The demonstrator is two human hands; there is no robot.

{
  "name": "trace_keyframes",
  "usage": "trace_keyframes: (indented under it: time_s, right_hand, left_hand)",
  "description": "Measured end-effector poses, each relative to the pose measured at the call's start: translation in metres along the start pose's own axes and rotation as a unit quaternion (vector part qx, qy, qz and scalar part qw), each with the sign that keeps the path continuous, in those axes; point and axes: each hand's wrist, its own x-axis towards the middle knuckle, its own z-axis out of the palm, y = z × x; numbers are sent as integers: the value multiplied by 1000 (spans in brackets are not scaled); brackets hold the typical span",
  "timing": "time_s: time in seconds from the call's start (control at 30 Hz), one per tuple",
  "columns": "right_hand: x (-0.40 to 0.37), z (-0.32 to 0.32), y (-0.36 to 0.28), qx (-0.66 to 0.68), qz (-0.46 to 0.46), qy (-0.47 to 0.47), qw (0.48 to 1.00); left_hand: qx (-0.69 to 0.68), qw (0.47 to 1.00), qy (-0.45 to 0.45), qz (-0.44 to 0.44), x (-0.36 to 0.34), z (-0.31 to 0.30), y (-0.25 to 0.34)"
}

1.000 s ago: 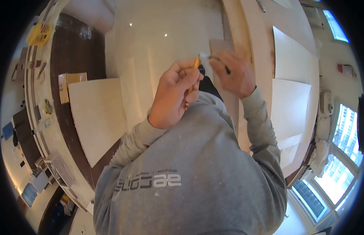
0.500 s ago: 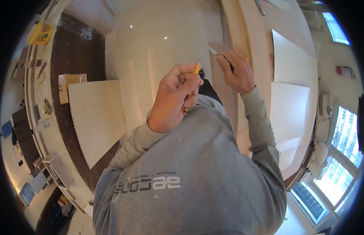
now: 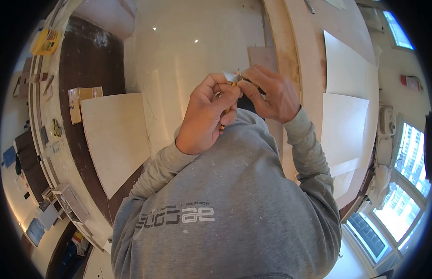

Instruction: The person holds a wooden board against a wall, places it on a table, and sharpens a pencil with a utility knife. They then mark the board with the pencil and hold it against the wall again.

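Note:
My left hand (image 3: 209, 111) is closed around a yellow pencil (image 3: 222, 126), whose tip end points up and away from me. My right hand (image 3: 274, 93) grips a knife, its pale blade (image 3: 231, 76) lying across the pencil near the tip. Most of the knife's handle is hidden in my fingers. The two hands meet in front of my chest, fingertips close together.
A pale board (image 3: 116, 139) leans over a dark surface on the left, beside a cardboard box (image 3: 75, 104). White sheets (image 3: 344, 128) lie on the wooden worktop (image 3: 313, 51) at right. A yellow tub (image 3: 46, 42) stands far left; windows are at right.
My right hand has moved left, bringing the knife blade from beside the pencil onto its tip end. My left hand has stayed nearly still, holding the pencil.

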Motion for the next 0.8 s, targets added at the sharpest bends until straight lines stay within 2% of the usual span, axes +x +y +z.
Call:
trace_keyframes:
  time_s: [0.07, 0.17, 0.27, 0.37, 0.5, 0.57, 0.67, 0.77, 0.8]
  right_hand:
    - [-2, 11, 20, -28, -56, 37, 997]
    - [-2, 0, 54, -48, 45, 53, 996]
    - [4, -4, 17, 26, 43, 60, 997]
    - [2, -4, 1, 13, 28, 2, 1000]
    - [0, -1, -5, 12, 35, -22, 999]
    - [0, -2, -7, 18, 42, -24, 999]
    - [-3, 13, 15, -17, -23, 34, 999]
    - [-5, 3, 46, -39, 75, 31, 996]
    - [3, 3, 41, -15, 62, 42, 997]
  left_hand:
    - [14, 1000, 5, 2, 0, 1, 3]
    - [22, 1000, 12, -15, -5, 2, 6]
    - [15, 999, 30, -29, -11, 1, 3]
    - [8, 1000, 20, -7, 4, 0, 4]
    - [5, 1000, 2, -1, 1, -1, 3]
    - [3, 1000, 3, 1, 1, -3, 1]
    - [13, 1000, 12, 6, 1, -4, 0]
    - [22, 1000, 14, -8, -3, -3, 2]
    - [25, 999, 18, -14, -3, -4, 3]
